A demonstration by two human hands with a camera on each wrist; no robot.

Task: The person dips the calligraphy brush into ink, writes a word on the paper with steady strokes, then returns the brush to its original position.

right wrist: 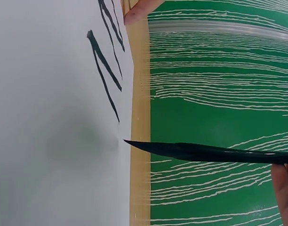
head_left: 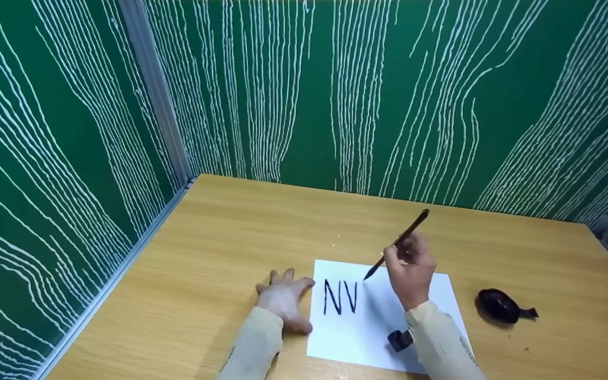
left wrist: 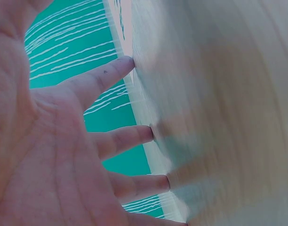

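A white sheet of paper point(head_left: 346, 340) lies on the table, bearing black strokes point(head_left: 332, 296) that look like an N and a V. My right hand point(head_left: 412, 272) pinches a dark paintbrush point(head_left: 411, 230) above the sheet. Its pointed black bristles point(right wrist: 170, 149) aim at the paper just right of the V's top; whether the tip touches cannot be told. At the sheet's left edge, my left hand point(head_left: 282, 298) has its fingers spread and fingertips down on the tabletop. The left wrist view shows its straight fingers point(left wrist: 123, 141) and raised palm.
A small black dish with a short handle point(head_left: 498, 305) stands right of the paper. The wooden table point(head_left: 219, 232) is bounded at the back and left by green panels point(head_left: 309, 121) with white wavy lines. A black wrist device point(head_left: 400, 341) hangs over the sheet.
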